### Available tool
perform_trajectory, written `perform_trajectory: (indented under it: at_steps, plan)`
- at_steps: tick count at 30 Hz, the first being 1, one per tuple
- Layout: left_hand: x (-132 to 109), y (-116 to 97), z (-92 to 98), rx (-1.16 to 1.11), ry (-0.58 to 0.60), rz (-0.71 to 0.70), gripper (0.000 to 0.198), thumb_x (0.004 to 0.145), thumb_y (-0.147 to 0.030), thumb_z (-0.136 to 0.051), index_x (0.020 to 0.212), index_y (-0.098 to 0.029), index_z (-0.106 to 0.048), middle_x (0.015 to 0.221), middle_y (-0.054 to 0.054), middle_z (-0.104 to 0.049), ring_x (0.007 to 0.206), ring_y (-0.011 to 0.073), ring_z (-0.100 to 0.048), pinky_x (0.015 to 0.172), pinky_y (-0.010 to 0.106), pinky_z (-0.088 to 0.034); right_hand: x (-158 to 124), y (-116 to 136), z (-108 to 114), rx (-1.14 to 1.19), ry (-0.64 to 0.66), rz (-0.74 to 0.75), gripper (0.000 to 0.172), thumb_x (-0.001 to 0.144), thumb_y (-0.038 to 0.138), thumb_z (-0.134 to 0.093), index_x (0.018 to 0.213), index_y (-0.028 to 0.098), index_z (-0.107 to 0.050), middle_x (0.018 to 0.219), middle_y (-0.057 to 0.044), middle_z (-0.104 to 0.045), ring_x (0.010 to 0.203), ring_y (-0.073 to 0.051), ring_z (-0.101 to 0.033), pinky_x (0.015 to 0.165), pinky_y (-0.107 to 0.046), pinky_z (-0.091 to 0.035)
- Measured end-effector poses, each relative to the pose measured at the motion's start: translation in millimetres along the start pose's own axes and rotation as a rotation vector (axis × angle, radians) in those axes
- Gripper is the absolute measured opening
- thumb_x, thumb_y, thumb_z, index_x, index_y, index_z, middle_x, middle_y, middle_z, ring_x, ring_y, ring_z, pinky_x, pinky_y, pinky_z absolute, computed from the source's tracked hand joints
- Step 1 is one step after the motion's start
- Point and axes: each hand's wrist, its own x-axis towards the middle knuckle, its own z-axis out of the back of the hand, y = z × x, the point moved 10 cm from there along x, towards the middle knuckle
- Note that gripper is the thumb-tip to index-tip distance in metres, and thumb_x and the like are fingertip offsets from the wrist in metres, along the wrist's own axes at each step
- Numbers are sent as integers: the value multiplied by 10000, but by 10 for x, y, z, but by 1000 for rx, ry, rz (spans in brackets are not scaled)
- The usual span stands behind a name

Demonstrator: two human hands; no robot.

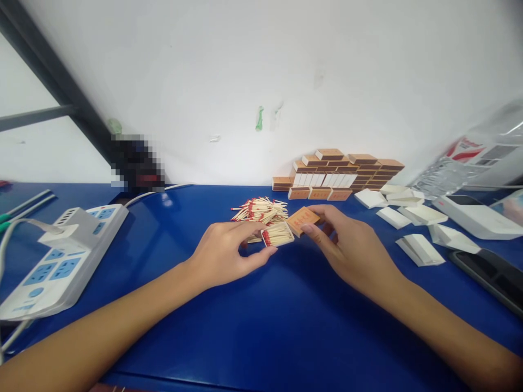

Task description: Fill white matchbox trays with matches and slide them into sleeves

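Between the thumb and fingers of my left hand is a small white matchbox tray, filled with red-tipped matches lying side by side. My right hand pinches an orange matchbox sleeve at the tray's right end. Sleeve and tray meet or nearly meet at a corner; I cannot tell whether the tray is partly inside. Just behind the tray, a loose heap of matches lies on the blue table, their red heads pointing various ways.
Stacked matchboxes stand against the wall behind. Several white paper trays are scattered at right, near a white box, a dark phone and a plastic-wrapped bottle pack. A power strip with cables lies at left.
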Motion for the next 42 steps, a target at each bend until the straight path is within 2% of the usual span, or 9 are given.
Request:
perform_trajectory:
  at_steps: [7,12,18,28,36,42]
  plan:
    - [-1,-26,-9,-9,7,-19,304,894,-401,-724,1084,-165,-737,827,8,-780,590,106,-671,523,210,-519,-19,1,-25,-8,3,6,397,1047,535,-434,1247,233,-597,948,-52,-773,702,-221,-694,626,-327,-483]
    - [-1,-3,25,16,-31,-6,305,887,-396,-733,1083,-161,-742,809,3,-777,567,99,-660,512,210,-514,-33,21,-18,14,10,-6,393,1041,536,-448,1243,233,-594,949,-46,-767,696,-212,-681,640,-331,-488]
    - [-1,20,8,41,-17,5,312,885,-409,-721,1076,-164,-745,763,-1,-759,556,107,-651,506,218,-502,-30,7,-21,149,12,-38,376,1052,524,-426,1204,240,-620,980,-63,-776,742,-228,-713,667,-348,-533]
    - [-11,67,-3,80,-10,30,304,869,-413,-730,1059,-176,-740,703,-31,-725,521,101,-620,516,227,-480,-44,-30,52,324,-67,-137,327,981,538,-590,1075,232,-659,871,-54,-781,661,-202,-701,569,-320,-536]
    - [-6,96,-19,88,7,49,307,863,-437,-730,1045,-190,-743,693,-30,-712,553,115,-627,545,240,-491,-42,-73,-17,453,4,-172,365,989,552,-569,1097,213,-648,819,-54,-733,572,-159,-643,475,-267,-510]
    - [-10,118,-27,84,15,51,294,859,-433,-735,1017,-186,-738,694,-31,-709,550,115,-620,534,242,-475,-52,-27,-70,554,59,-151,361,1028,538,-505,1136,213,-620,804,-24,-677,542,-122,-614,474,-241,-505]
